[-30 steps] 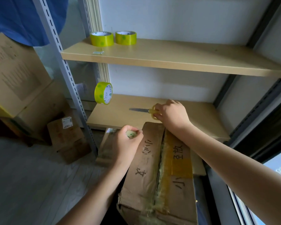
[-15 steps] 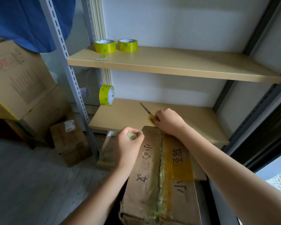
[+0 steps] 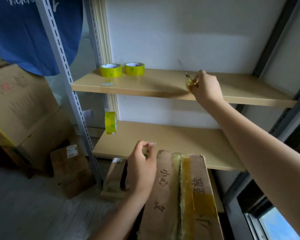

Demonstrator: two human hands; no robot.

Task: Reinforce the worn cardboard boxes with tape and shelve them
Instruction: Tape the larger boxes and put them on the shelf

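Cardboard box point(image 3: 178, 196), nearest, its taped seam and long axis running toward the lower shelf point(image 3: 189, 142) just beyond its far edge. Left hand point(image 3: 140, 167), beside the box's left edge, pinches a tape end. Right hand point(image 3: 206, 87), above on the upper shelf point(image 3: 154, 85), grips scissors point(image 3: 190, 78); both boards lie open ahead.

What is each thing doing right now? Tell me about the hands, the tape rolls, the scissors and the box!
Right hand: grips the scissors at the upper shelf.
Scissors: held, blade tip pointing up and left.
Left hand: pinches a tape end beside the box.
Cardboard box: closed, taped along its top seam.
Two tape rolls: lying flat on the upper shelf.
Third tape roll: standing on edge on the lower shelf.
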